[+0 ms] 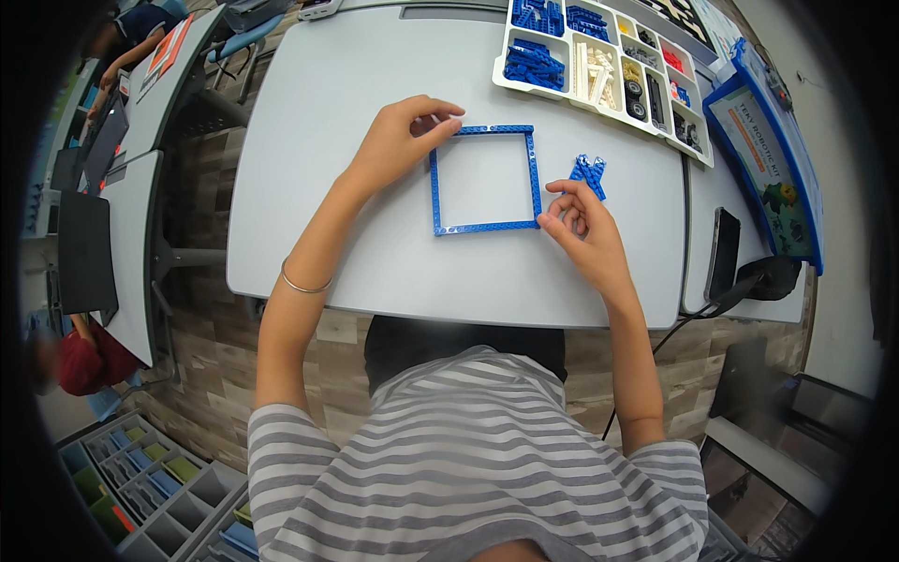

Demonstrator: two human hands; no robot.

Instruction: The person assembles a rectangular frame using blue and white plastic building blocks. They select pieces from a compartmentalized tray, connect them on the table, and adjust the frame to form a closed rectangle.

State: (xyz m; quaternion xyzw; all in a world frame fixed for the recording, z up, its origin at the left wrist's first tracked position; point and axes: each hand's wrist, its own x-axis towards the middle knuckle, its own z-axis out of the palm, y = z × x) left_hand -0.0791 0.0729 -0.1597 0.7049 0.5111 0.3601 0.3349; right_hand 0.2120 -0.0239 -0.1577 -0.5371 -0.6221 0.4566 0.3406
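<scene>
A square frame of blue toy building beams [485,227] lies flat on the white table in front of me. My left hand [407,136] is at its far left corner, thumb and bent fingers closed about the beam there and hiding that corner. By the near right corner is my right hand [585,229], its fingers loosely bent and apart. The right thumb tip comes up to the frame's edge, and nothing is held in that hand. Just beyond the right fingers lies a small pile of loose blue beams [590,169].
A white sorting tray [581,105] of blue, white, grey and red building parts stands at the far right. Beside it are a blue kit box [768,159], a phone [723,253] and a black cable. At far left, other people sit at desks with laptops [101,140].
</scene>
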